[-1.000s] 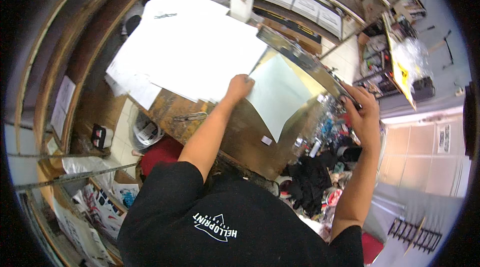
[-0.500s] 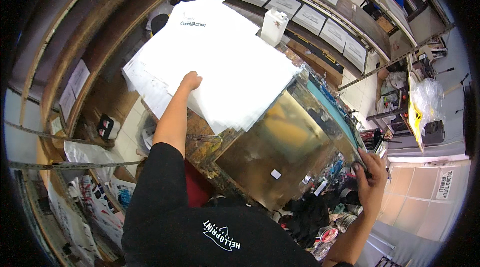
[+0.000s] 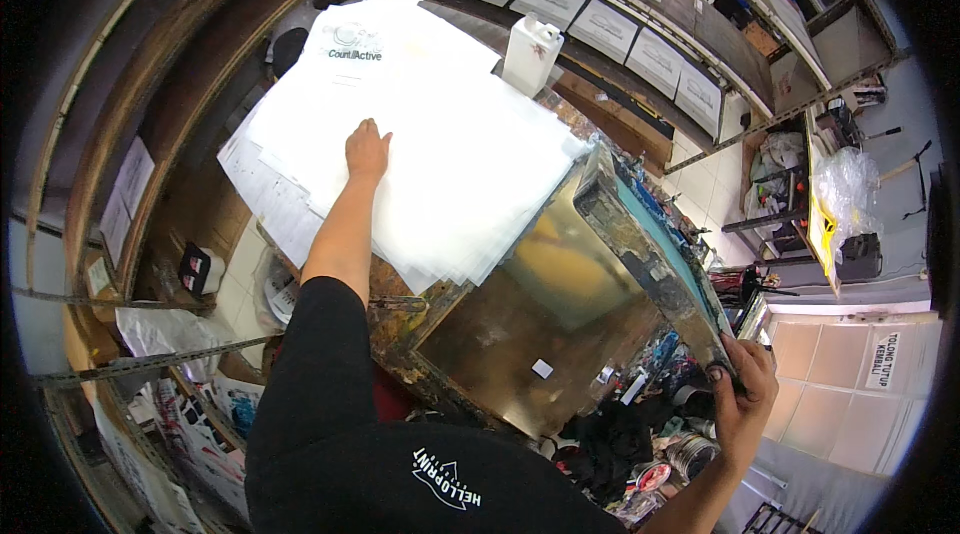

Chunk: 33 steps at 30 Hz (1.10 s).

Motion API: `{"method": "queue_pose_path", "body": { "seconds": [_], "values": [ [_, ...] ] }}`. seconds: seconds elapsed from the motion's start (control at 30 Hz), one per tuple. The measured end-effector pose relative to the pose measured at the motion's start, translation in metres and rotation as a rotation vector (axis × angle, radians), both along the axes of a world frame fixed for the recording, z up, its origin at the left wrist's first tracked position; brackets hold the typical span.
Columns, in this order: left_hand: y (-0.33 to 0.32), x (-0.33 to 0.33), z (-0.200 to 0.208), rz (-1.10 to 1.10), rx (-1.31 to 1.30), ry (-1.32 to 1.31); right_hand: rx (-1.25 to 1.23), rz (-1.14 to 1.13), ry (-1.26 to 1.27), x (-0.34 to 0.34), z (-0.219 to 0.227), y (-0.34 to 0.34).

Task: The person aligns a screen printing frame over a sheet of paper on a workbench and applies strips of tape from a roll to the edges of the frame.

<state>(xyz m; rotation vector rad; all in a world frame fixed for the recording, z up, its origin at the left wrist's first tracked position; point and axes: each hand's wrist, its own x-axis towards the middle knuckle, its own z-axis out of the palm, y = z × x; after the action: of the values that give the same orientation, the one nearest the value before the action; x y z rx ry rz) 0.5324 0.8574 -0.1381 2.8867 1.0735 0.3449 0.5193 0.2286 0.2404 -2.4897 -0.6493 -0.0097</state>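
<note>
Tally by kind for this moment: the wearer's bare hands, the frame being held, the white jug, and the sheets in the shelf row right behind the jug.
Left hand and right hand: 2
Held frame: 1
White jug: 1
Shelf-row sheets: 6
Total: 10

The left hand [image 3: 368, 152] is resting on a loose stack of white paper sheets [image 3: 460, 169], while the right hand [image 3: 745, 381] is gripping a paint-stained, teal-faced rectangular frame [image 3: 642, 256]. A white plastic jug [image 3: 532, 58] is standing beyond the sheets.
</note>
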Motion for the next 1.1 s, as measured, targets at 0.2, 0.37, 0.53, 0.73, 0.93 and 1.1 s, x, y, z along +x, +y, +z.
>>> {"method": "queue_pose_path", "body": {
  "seconds": [0.2, 0.37, 0.53, 0.73, 0.93, 1.1],
  "values": [
    [0.038, 0.002, 0.037, -0.194, 0.232, -0.404, 0.04, -0.028, 0.011, 0.0, -0.004, -0.004],
    [-0.04, 0.028, 0.127, -0.388, -0.057, -0.469, 0.024, -0.033, 0.048, 0.003, 0.0, -0.003],
    [-0.154, 0.027, 0.081, -0.565, -0.029, -0.474, 0.014, 0.008, -0.024, 0.0, 0.0, -0.006],
    [-0.365, -0.027, 0.032, -0.728, -0.315, -0.172, 0.094, 0.108, -0.087, 0.005, -0.006, -0.004],
    [-0.519, -0.103, -0.002, -0.955, -0.341, 0.184, 0.143, 0.097, 0.006, 0.002, -0.005, -0.015],
    [-0.481, -0.109, 0.006, -0.948, -0.455, 0.057, 0.121, 0.151, -0.014, 0.004, -0.014, -0.023]
  ]
}}
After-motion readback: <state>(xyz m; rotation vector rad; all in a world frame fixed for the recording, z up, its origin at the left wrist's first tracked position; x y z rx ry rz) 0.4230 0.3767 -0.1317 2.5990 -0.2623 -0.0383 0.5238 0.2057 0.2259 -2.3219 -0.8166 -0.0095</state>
